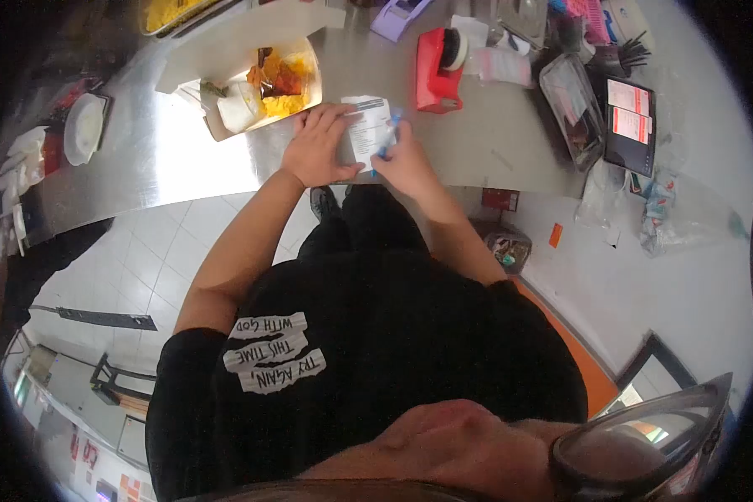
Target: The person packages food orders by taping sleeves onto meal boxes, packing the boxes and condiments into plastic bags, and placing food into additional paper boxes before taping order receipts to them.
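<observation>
A printed paper slip [366,130] lies on the metal counter in front of me. My left hand [316,146] rests flat at the slip's left side, its fingers apart, with fingertips near the top edge and the thumb by the bottom. In my right hand [407,165] is a blue pen [383,151], held over the slip's right side; its tip is too small to make out. Just beyond my left hand stands an open cardboard food box [223,134], with yellow rice [289,105], dark browned pieces and a white wrapped packet [239,109] inside.
Beyond my right hand sits a red tape dispenser [437,79], with a purple dispenser [399,17] further back. A clear-lidded container [573,109] and a dark screen device [630,125] are on the right. A white oval dish [84,128] lies at far left.
</observation>
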`<state>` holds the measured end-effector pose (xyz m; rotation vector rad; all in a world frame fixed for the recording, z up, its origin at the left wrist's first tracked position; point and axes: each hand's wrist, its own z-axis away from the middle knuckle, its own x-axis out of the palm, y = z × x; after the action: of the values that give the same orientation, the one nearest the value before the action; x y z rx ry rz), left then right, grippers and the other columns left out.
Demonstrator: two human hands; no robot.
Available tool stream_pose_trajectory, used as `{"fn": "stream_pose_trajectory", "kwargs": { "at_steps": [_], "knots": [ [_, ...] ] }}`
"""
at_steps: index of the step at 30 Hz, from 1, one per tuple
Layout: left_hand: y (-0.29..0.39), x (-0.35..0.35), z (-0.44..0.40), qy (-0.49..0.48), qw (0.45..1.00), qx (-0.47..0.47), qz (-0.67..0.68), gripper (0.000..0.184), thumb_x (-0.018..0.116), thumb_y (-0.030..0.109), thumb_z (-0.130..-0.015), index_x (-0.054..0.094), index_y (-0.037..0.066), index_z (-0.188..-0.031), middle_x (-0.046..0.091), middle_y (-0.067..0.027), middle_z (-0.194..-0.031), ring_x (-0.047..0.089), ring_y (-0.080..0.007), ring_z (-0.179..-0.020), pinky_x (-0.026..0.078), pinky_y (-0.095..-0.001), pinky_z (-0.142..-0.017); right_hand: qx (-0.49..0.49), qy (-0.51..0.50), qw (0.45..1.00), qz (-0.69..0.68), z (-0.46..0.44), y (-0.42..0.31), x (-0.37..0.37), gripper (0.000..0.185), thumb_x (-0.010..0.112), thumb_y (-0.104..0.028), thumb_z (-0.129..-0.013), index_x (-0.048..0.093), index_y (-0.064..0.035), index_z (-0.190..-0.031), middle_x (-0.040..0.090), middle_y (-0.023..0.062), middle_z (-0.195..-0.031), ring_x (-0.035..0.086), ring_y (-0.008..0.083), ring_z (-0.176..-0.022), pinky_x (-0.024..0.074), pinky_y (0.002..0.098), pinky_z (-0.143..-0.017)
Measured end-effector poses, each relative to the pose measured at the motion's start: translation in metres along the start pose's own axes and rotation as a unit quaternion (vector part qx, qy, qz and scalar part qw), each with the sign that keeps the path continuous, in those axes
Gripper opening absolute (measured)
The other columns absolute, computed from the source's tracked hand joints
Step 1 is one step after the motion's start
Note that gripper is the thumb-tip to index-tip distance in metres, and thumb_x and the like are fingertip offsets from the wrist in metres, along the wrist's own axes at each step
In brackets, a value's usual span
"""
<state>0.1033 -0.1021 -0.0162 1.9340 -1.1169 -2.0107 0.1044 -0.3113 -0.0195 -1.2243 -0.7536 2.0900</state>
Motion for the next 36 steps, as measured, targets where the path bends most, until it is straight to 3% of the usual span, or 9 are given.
{"fn": "stream_pose_trajectory", "kwargs": {
  "at_steps": [7,9,11,16,19,21,27,32,36],
  "knots": [
    [0.017,-0.045,0.006,0.117,0.985,0.008,-0.127,0.068,0.076,0.040,-0.073,0.049,0.017,-0.132,0.051,-0.0082,-0.129,0.043,-0.0309,-0.123,0.028,-0.0517,-0.102,-0.101,0.042,0.990,0.091,-0.018,-0.023,-0.009,0.061,0.070,-0.017,-0.080,0.039,-0.0039,-0.131,0.064,0.0204,-0.082,0.064,0.0419,-0.081,0.0496,0.0493,-0.073],
    [0.004,-0.103,-0.023,0.328,0.925,-0.097,-0.163,0.057,0.069,0.038,-0.082,0.050,0.017,-0.131,0.051,-0.0070,-0.132,0.044,-0.0324,-0.123,0.027,-0.0528,-0.102,-0.110,0.024,0.991,0.072,-0.021,-0.042,-0.030,0.056,0.069,-0.018,-0.082,0.043,-0.0036,-0.129,0.064,0.0173,-0.080,0.064,0.0407,-0.079,0.0495,0.0482,-0.071],
    [-0.012,-0.167,-0.047,0.360,0.857,-0.202,-0.307,0.037,0.056,0.037,-0.091,0.059,0.016,-0.121,0.058,-0.0069,-0.124,0.048,-0.0336,-0.119,0.025,-0.0561,-0.103,-0.141,0.064,0.987,0.040,-0.029,-0.058,-0.039,0.044,0.068,-0.020,-0.084,0.051,-0.0023,-0.121,0.062,0.0165,-0.089,0.062,0.0360,-0.086,0.0487,0.0450,-0.074],
    [-0.055,-0.152,0.012,-0.095,0.931,-0.215,-0.278,0.049,0.041,0.045,-0.098,0.070,0.007,-0.090,0.068,-0.0134,-0.092,0.062,-0.0318,-0.098,0.028,-0.0602,-0.104,-0.288,0.139,0.945,0.064,-0.055,-0.099,-0.041,0.041,0.060,-0.029,-0.090,0.055,0.0028,-0.116,0.059,0.0202,-0.103,0.057,0.0350,-0.102,0.0460,0.0453,-0.088],
    [-0.050,-0.123,0.026,-0.007,0.945,-0.320,-0.066,0.044,0.048,0.042,-0.095,0.070,0.004,-0.095,0.066,-0.0209,-0.101,0.053,-0.0340,-0.117,0.035,-0.0534,-0.101,-0.225,0.067,0.957,0.169,-0.078,-0.128,0.001,0.048,0.052,-0.037,-0.094,0.058,0.0069,-0.114,0.060,0.0225,-0.105,0.053,0.0394,-0.108,0.0434,0.0468,-0.094],
    [-0.057,-0.104,0.025,0.346,0.868,-0.341,-0.104,0.039,0.052,0.036,-0.093,0.068,0.000,-0.097,0.066,-0.0236,-0.101,0.057,-0.0358,-0.111,0.042,-0.0464,-0.095,-0.198,0.028,0.958,0.205,-0.094,-0.136,0.020,0.052,0.049,-0.040,-0.095,0.059,0.0092,-0.111,0.061,0.0240,-0.107,0.055,0.0407,-0.105,0.0444,0.0464,-0.093],
    [-0.125,-0.114,0.032,0.113,0.906,-0.404,0.052,0.032,0.057,0.024,-0.091,0.064,-0.003,-0.106,0.068,-0.0218,-0.094,0.066,-0.0365,-0.078,0.052,-0.0414,-0.075,-0.039,-0.071,0.993,0.091,-0.122,-0.127,0.050,0.048,0.049,-0.040,-0.095,0.063,0.0027,-0.113,0.066,0.0268,-0.102,0.063,0.0401,-0.093,0.0472,0.0464,-0.084],
    [-0.160,-0.145,0.035,-0.008,0.799,-0.440,0.410,0.054,0.066,0.032,-0.088,0.060,-0.017,-0.108,0.069,-0.0218,-0.096,0.068,-0.0253,-0.080,0.053,-0.0338,-0.068,0.125,0.017,0.977,-0.171,-0.103,-0.134,0.068,0.041,0.062,-0.034,-0.091,0.065,0.0045,-0.105,0.067,0.0133,-0.085,0.062,0.0259,-0.076,0.0483,0.0385,-0.074],
    [-0.144,-0.178,0.031,-0.063,0.908,-0.408,0.075,0.065,0.048,0.050,-0.094,0.067,-0.012,-0.092,0.067,-0.0294,-0.093,0.067,-0.0376,-0.091,0.052,-0.0417,-0.079,0.053,-0.012,0.996,-0.077,-0.128,-0.107,0.072,0.045,0.058,-0.038,-0.092,0.066,0.0060,-0.100,0.067,0.0211,-0.087,0.063,0.0353,-0.080,0.0475,0.0445,-0.078]
  ]
}}
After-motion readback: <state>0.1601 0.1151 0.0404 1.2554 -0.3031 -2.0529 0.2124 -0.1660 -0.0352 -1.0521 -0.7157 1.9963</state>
